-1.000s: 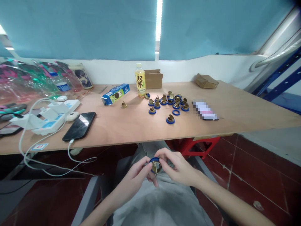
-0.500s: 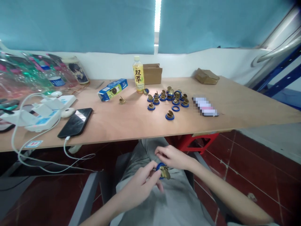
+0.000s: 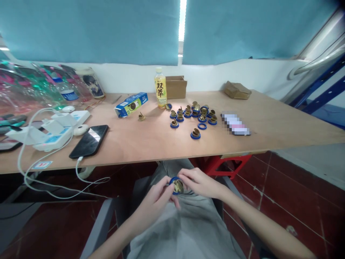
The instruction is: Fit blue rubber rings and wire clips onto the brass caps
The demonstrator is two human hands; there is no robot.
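Over my lap, my left hand (image 3: 159, 196) is closed on a small brass-coloured flapped fitting (image 3: 178, 186) with a blue ring around it. The fitting is tilted, its brass flaps facing me. My right hand (image 3: 198, 181) has its bent fingers pinched at the right upper edge of the same fitting; the fingertips are partly hidden. On the table beyond stand several similar brass fittings (image 3: 195, 133) with blue rings. One loose blue ring (image 3: 202, 126) lies flat among them. Further left sits a brass fitting (image 3: 141, 116) with no blue ring visible.
A yellow drink bottle (image 3: 161, 88), an open cardboard box (image 3: 176, 87) and a blue carton (image 3: 131, 104) stand towards the back. Left are a charging phone (image 3: 89, 141), a power strip (image 3: 54, 138) and several plastic bottles. Another phone (image 3: 235, 124) lies right. The table's front edge is above my lap.
My left hand has moved the brass fitting slightly up and left. My right fingers, apart from it before, now touch its edge. The view has shifted a little.
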